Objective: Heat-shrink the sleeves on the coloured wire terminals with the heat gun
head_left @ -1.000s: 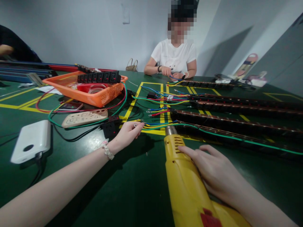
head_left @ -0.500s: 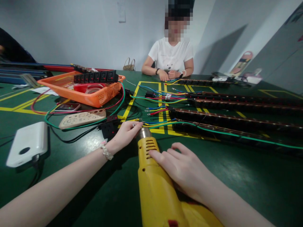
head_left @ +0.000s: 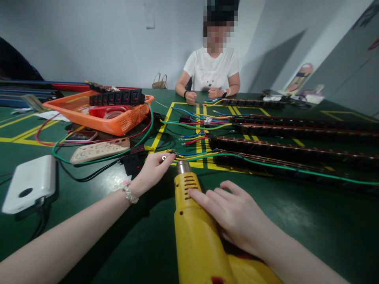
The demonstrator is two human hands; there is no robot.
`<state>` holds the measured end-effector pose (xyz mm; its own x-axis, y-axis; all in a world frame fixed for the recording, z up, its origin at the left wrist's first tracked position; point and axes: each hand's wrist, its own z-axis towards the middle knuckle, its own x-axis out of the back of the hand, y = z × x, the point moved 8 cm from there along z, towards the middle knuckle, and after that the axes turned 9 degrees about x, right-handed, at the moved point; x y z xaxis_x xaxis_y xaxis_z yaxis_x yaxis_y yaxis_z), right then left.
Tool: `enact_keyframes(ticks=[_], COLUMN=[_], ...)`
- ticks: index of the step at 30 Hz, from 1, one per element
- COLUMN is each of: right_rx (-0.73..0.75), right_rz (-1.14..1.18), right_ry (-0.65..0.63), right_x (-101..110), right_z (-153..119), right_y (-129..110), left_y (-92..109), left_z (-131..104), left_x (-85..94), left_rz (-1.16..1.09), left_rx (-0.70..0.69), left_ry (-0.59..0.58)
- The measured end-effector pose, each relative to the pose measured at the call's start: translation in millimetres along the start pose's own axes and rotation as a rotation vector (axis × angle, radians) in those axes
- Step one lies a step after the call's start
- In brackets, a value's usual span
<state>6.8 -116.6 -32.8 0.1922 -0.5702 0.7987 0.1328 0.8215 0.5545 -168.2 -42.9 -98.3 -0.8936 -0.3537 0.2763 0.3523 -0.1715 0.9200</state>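
Observation:
My right hand [head_left: 227, 209] is wrapped round a yellow heat gun [head_left: 197, 225], its index finger lying along the vented barrel. The gun's metal nozzle points away from me, just below a bundle of wires [head_left: 194, 156]. Pinched between the thumb and fingers of my left hand [head_left: 155, 169] are the ends of these wires, with a ring terminal showing at the fingertips. Blue, yellow and green wires lead right from there to the nearest long black socket strip [head_left: 251, 161]. Part of the wire ends is hidden by my fingers.
More black strips [head_left: 293, 148] with wire ends lie at the right. Left stand an orange basket [head_left: 118, 123] holding sockets, a beige patterned case [head_left: 100, 150], a white power bank [head_left: 31, 183] and a black socket block [head_left: 132, 163]. Across the green table sits a person [head_left: 211, 73].
The heat gun's nozzle is slightly further right of my left fingers, leaving a small gap. The view has shifted a little. The person opposite has moved their hands apart into fists.

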Motion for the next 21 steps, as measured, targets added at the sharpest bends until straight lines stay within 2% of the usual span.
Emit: enact_keyframes(ticks=[6, 15, 21], right_rx=[-0.038, -0.177, -0.218], right_rz=[-0.005, -0.075, -0.098], right_ry=[-0.042, -0.055, -0.070], right_x=[2.6, 15.9, 20.4], right_z=[-16.8, -60.3, -72.1], right_y=[10.8, 49.8, 59.6], left_y=[-2.6, -4.0, -6.9], left_z=[1.2, 1.9, 3.0], left_x=[0.4, -0.8, -3.1], left_rz=[0.031, 0.011, -0.027], left_rx=[0.008, 0.016, 0.022], left_ry=[0.022, 0.009, -0.011])
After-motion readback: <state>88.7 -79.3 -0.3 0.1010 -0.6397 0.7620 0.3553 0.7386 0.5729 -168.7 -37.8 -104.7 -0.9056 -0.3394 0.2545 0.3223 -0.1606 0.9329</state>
